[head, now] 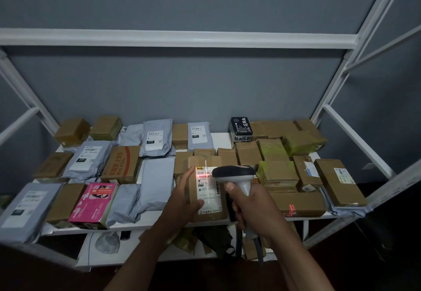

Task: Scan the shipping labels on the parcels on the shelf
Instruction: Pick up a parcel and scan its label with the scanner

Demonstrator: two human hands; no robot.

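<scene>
"502D" on parcel label [207, 188]

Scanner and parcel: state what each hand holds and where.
Right hand grips the scanner by its handle. Left hand holds the brown parcel at its left edge.

head cam, down onto shelf [159, 219]
</scene>
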